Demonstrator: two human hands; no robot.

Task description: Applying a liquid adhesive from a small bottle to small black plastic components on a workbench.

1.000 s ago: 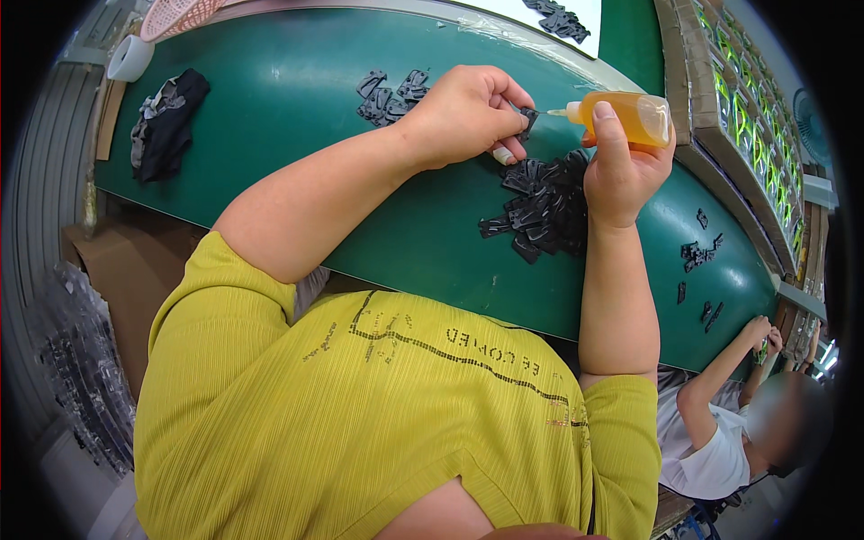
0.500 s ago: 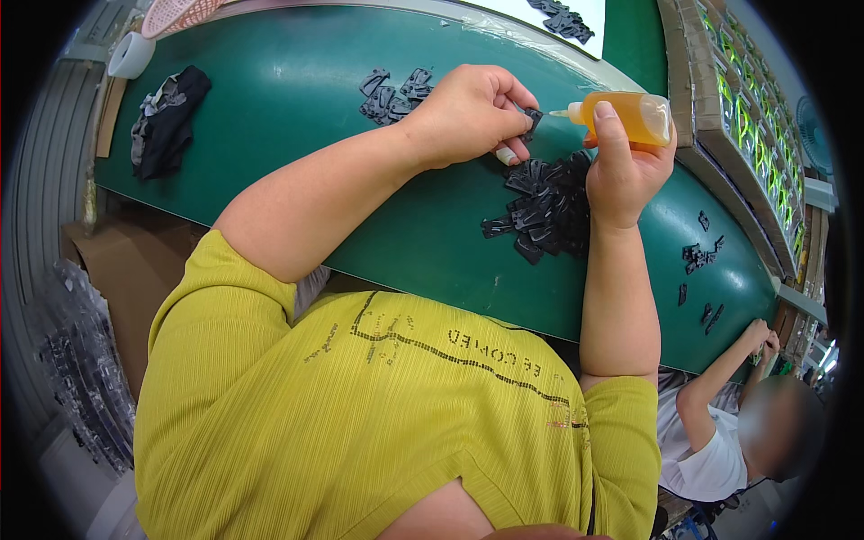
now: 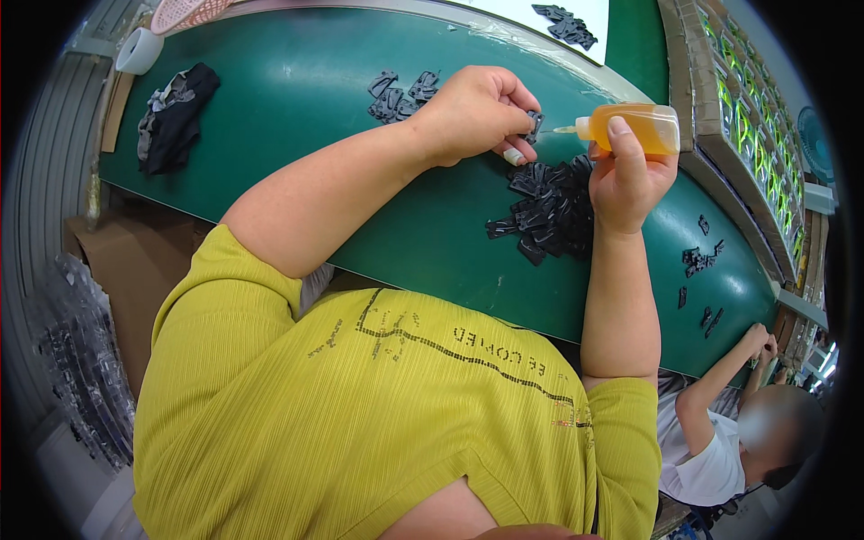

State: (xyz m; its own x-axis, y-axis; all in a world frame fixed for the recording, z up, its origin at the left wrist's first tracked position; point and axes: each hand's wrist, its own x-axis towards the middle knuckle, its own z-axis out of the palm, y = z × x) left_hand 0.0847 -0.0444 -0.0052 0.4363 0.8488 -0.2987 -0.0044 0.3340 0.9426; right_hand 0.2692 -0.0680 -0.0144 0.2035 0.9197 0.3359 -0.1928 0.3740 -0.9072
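Note:
Between thumb and fingers, my left hand [image 3: 481,112] pinches a small black plastic part [image 3: 535,126]; a white wrap covers one fingertip. My right hand [image 3: 630,184] is closed round a clear squeeze bottle [image 3: 641,129] of amber liquid. The bottle lies nearly level, its thin nozzle pointing left at the black part with a small gap between them. Just below both hands is a heap of black plastic parts [image 3: 549,211], partly hidden by my right hand. A smaller group of black parts [image 3: 391,99] lies left of my left hand.
A dark cloth [image 3: 175,121] lies at the green table's [image 3: 288,108] left end, near a white roll [image 3: 139,51] and pink basket [image 3: 184,11]. More black parts [image 3: 567,27] rest on a white sheet. Cardboard trays [image 3: 711,117] line the right; a co-worker [image 3: 720,441] sits there.
My right hand has drawn the bottle slightly right and down, so its nozzle is farther from the black part. My left hand still holds the part in nearly the same place.

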